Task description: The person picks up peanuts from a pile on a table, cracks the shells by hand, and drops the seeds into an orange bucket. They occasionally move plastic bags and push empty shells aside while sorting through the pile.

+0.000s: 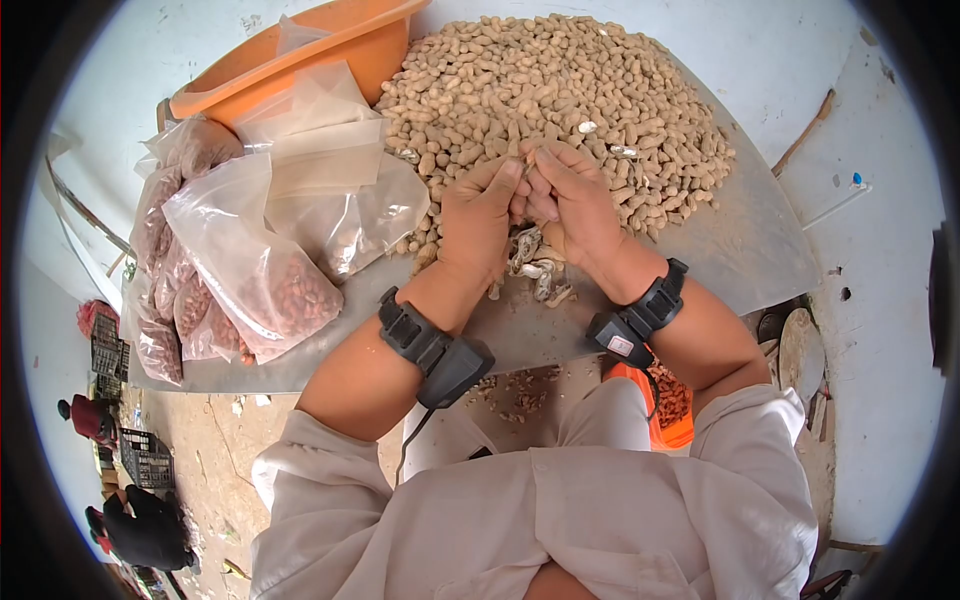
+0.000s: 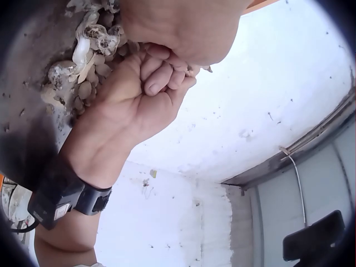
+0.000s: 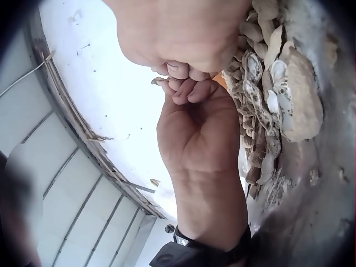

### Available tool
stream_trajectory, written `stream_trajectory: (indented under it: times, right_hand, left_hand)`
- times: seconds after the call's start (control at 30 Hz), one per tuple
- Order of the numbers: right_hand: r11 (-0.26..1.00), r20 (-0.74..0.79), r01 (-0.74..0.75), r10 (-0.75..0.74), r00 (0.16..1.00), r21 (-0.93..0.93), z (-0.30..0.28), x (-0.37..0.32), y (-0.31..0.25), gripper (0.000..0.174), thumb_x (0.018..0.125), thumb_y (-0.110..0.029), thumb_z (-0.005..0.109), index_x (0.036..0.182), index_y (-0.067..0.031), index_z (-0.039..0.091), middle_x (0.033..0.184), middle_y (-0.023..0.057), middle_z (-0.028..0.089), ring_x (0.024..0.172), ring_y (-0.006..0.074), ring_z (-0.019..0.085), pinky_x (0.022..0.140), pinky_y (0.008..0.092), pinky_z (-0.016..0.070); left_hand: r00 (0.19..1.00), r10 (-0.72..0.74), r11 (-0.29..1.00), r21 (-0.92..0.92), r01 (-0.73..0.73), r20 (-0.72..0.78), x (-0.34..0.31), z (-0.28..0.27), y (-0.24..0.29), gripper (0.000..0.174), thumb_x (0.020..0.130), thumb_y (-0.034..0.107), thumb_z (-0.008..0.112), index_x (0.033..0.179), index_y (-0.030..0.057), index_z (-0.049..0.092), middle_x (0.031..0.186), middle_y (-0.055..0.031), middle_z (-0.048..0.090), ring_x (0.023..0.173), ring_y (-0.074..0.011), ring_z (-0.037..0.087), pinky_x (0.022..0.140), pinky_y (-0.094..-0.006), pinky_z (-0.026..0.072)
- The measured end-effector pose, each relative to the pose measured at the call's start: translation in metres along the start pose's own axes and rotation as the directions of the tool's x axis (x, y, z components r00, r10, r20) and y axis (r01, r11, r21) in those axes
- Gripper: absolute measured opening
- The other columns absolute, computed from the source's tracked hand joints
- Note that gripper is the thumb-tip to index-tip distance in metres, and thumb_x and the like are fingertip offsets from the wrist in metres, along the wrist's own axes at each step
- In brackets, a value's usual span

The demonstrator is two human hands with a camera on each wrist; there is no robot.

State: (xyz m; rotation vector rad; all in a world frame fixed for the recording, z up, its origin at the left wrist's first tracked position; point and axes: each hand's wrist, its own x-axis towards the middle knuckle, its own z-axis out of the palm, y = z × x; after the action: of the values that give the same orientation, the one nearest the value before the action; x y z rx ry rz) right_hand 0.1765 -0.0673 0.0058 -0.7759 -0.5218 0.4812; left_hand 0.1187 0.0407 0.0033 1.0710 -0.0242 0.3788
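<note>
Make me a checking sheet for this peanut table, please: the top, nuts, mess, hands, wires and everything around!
Surface: smooth grey tabletop, partly covered.
Job's things: big tan heap of unshelled peanuts; small tan piece, mostly hidden.
Clutter: broken pale shells near the hands; clear plastic bags holding reddish nuts.
Grippers: bare left hand and bare right hand meet, pinching that piece.
Cables: thin black cable below each black wrist device.
Surroundings: orange plastic basin, white wall, black plastic crates.
</note>
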Motion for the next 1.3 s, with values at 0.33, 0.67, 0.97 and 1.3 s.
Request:
stream_trajectory:
  times: [0.33,0.67,0.97,1.3]
  right_hand:
    - [0.964,0.038,-0.186,0.182,0.982,0.190,-0.011,0.004,-0.003,0.024,0.093,-0.024,0.043,0.096,-0.0040,0.057,0.069,0.0014,0.051,0.050,0.0098,0.040,0.048,0.0226,0.0357]
    - [0.942,0.068,-0.245,0.236,0.969,0.228,-0.011,0.005,-0.004,0.023,0.089,-0.022,0.044,0.082,-0.0037,0.057,0.065,0.0004,0.049,0.048,0.0099,0.036,0.045,0.0242,0.0304]
    - [0.963,0.080,-0.190,0.178,0.981,0.193,-0.014,0.007,-0.006,0.016,0.088,-0.010,0.048,0.089,0.0014,0.059,0.066,-0.0005,0.048,0.050,0.0058,0.037,0.044,0.0191,0.0304]
    - [0.974,0.083,-0.190,0.181,0.980,0.122,-0.008,0.003,-0.011,0.019,0.091,-0.010,0.051,0.105,0.0016,0.057,0.073,0.0027,0.056,0.050,0.0058,0.041,0.046,0.0192,0.0323]
  left_hand:
    - [0.931,0.329,0.748,0.558,-0.359,0.158,0.004,-0.004,0.002,0.022,0.084,0.005,0.060,0.104,0.0021,0.065,0.081,-0.0035,0.060,0.072,-0.0116,0.056,0.069,-0.0241,0.0464]
    - [0.892,0.361,0.666,0.594,-0.451,0.273,0.013,-0.016,-0.004,0.025,0.085,0.004,0.059,0.110,0.0037,0.062,0.091,-0.0001,0.057,0.079,-0.0079,0.054,0.071,-0.0205,0.0451]
    - [0.953,0.242,0.824,0.480,-0.302,0.184,0.012,-0.015,-0.004,0.025,0.086,0.007,0.060,0.111,0.0031,0.060,0.090,-0.0011,0.061,0.079,-0.0073,0.056,0.072,-0.0205,0.0463]
    - [0.982,0.184,0.915,0.357,-0.186,0.042,0.006,-0.010,0.005,0.015,0.085,0.008,0.060,0.099,0.0027,0.063,0.076,0.0029,0.055,0.067,-0.0036,0.048,0.059,-0.0195,0.0417]
